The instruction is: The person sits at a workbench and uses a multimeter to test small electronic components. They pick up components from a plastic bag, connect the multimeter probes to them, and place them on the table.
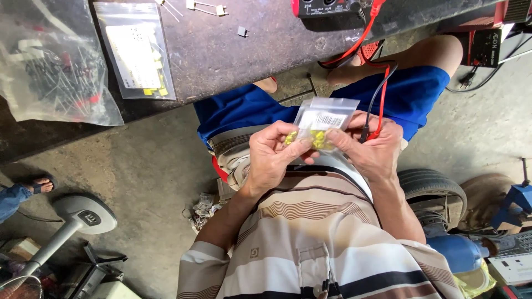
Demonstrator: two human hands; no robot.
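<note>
Two hands, one small clear bag between them. The left hand [270,160] pinches the lower left corner of the small bag [321,123] with fingers curled in, thumb tip pressed on the plastic. The right hand [372,150] grips the bag's lower right part the same way, thumb laid across the front, other fingers folded behind. Both hands are closed down on the bag.

The bag sits just above the thumbs, over the person's lap. Its long axis runs up and away from the hands, the sealed top with a white label pointing toward the table edge, the filled bottom toward the body. Inside it, small yellow parts [317,138] bunch at the bottom near the thumbs; exact number cannot be told.

One red lead [382,91] and one black lead [372,105] run past the back of the right hand, touching or just beside it.

Beyond the hands, on the table [233,50]: two more bags. One flat bag [136,50] with a white card and a few yellow bits, and one larger bag [50,66] of wire-legged parts further left. One meter [327,8] lies at the far edge, above the right hand.
</note>
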